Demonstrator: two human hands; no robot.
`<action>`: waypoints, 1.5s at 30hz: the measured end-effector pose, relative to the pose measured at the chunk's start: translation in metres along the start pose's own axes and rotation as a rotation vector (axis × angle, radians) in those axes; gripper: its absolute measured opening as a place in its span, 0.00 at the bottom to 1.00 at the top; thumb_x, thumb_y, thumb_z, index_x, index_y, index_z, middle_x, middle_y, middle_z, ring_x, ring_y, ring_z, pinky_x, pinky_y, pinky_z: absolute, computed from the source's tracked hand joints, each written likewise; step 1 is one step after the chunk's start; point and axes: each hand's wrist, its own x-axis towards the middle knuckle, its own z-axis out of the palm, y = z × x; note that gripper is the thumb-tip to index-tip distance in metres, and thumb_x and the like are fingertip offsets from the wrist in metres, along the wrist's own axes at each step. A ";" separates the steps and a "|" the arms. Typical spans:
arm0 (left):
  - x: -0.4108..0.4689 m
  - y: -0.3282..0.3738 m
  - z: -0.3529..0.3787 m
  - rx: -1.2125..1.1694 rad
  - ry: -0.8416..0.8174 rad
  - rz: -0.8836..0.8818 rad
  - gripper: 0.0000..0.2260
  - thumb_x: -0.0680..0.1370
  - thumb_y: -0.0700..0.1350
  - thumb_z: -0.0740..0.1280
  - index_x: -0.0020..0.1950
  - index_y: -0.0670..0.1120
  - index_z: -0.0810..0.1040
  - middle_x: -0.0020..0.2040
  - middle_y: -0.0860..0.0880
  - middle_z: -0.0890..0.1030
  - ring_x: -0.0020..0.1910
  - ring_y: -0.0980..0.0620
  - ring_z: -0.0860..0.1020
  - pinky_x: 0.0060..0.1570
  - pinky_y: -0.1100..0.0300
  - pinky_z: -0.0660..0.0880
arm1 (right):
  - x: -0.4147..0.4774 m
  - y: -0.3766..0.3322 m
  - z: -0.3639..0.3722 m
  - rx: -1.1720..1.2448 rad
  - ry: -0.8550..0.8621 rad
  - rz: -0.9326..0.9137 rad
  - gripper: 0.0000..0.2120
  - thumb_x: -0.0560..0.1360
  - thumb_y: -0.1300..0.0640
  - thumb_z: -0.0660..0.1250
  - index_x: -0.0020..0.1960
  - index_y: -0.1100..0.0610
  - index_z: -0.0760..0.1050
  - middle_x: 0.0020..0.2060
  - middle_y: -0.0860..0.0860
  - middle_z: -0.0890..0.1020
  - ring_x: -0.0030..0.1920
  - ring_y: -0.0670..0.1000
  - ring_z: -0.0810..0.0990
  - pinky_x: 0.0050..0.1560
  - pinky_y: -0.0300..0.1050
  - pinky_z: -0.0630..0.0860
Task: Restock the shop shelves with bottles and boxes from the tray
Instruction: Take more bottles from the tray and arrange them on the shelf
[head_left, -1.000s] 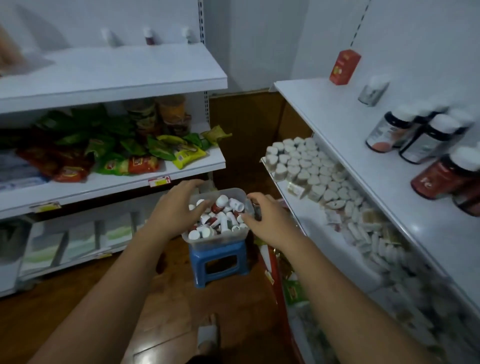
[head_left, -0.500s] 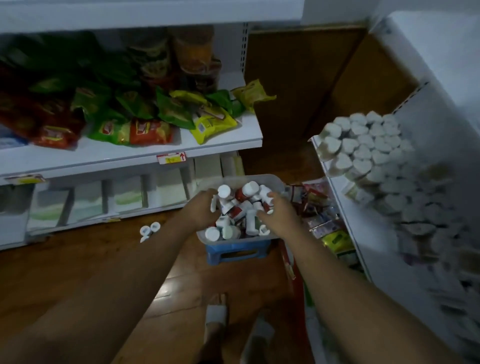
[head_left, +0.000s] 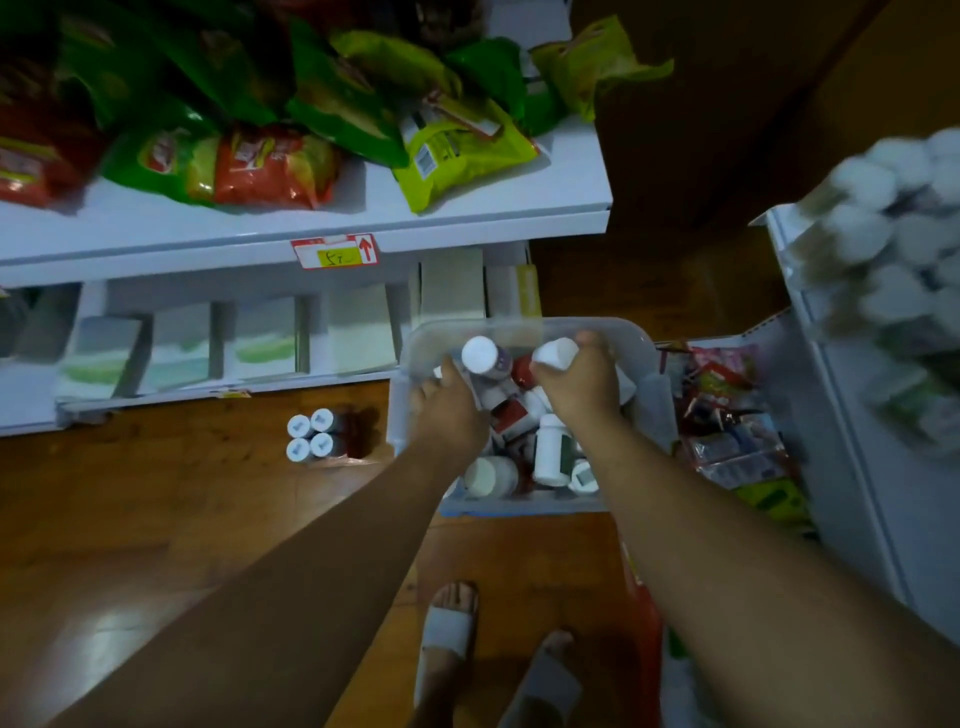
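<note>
1. Feet in white-strapped sandals (head_left: 447, 636) stand on the wooden floor (head_left: 156, 519) at the bottom edge.
2. Both bare forearms reach forward into the clear tray (head_left: 524, 328), which sits between the two shelf units, with a blue edge showing beneath it.
3. The right hand (head_left: 584, 387) curls thumb and fingers around a white-capped bottle (head_left: 555, 353), held cap-up above the heap.
4. The left hand (head_left: 449, 413) lies knuckles-up, fingers dug down among the loose bottles (head_left: 548, 452) filling the tray; whether it holds one cannot be told.
5. Four floor bottles (head_left: 310, 434) stand in a tight square just left of the tray.
6. Behind them, pale boxes (head_left: 260, 343) line the lowest left shelf.
7. One shelf higher, green and red snack bags (head_left: 270, 166) lie heaped, with a price tag (head_left: 335, 251) on the shelf edge.
8. At far right, blurred shelf bottles (head_left: 883, 234) with white caps crowd the right unit, above mixed packets (head_left: 727, 431).
</note>
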 end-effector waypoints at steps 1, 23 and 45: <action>0.002 0.003 0.003 -0.051 0.026 -0.027 0.44 0.81 0.50 0.69 0.85 0.43 0.41 0.77 0.31 0.63 0.77 0.32 0.63 0.76 0.40 0.62 | 0.003 0.002 0.002 -0.019 0.005 -0.007 0.30 0.73 0.51 0.79 0.69 0.57 0.71 0.63 0.59 0.76 0.59 0.62 0.79 0.54 0.50 0.75; -0.156 0.100 -0.193 -1.623 -0.229 0.207 0.26 0.77 0.41 0.66 0.75 0.38 0.72 0.64 0.31 0.79 0.57 0.39 0.81 0.49 0.50 0.81 | -0.146 -0.147 -0.187 0.960 0.010 -0.203 0.20 0.74 0.61 0.75 0.64 0.49 0.80 0.55 0.49 0.87 0.56 0.48 0.86 0.51 0.42 0.82; -0.398 0.237 -0.290 -1.444 -0.995 0.669 0.17 0.81 0.43 0.62 0.66 0.47 0.84 0.62 0.41 0.83 0.55 0.46 0.84 0.54 0.50 0.81 | -0.392 -0.183 -0.409 1.079 0.473 -0.253 0.22 0.79 0.38 0.67 0.66 0.51 0.79 0.57 0.58 0.86 0.58 0.61 0.86 0.61 0.68 0.81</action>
